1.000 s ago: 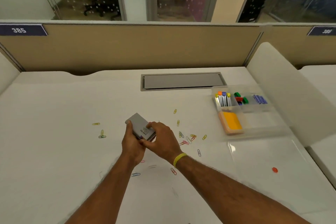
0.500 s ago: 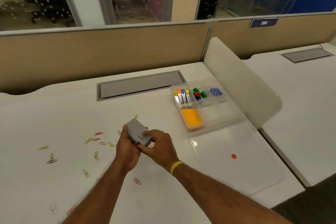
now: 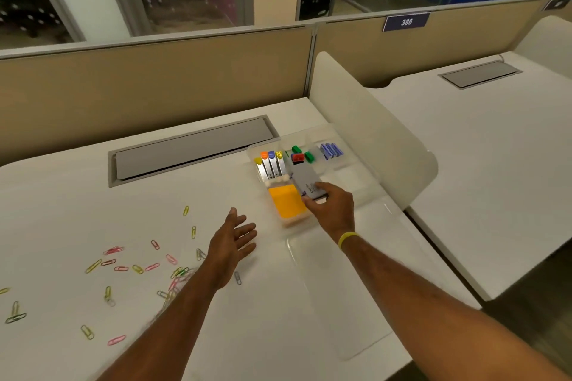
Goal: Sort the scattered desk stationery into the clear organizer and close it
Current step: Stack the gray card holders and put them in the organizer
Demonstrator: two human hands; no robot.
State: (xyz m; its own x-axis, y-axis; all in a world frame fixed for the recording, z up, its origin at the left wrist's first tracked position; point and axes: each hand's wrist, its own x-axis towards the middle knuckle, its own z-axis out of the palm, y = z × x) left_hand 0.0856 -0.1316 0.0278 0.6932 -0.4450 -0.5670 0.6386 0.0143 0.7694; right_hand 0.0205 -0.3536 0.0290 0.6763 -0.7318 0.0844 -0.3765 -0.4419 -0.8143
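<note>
One flat grey lettered box (image 3: 307, 184)

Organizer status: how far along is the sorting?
Done: orange sticky notes, flags and colored clips sit in the clear organizer. In hand: the right hand holds a gray box over it; the left hand is open. Left: paper clips scattered, lid open.

Grey cable hatch (image 3: 192, 148) in white desk (image 3: 77, 195), tan partition (image 3: 154, 77) behind.

Right hand (image 3: 332, 206) reaches forward, fingers pinched closed; left hand (image 3: 230, 243) hovers flat, fingers spread.
</note>
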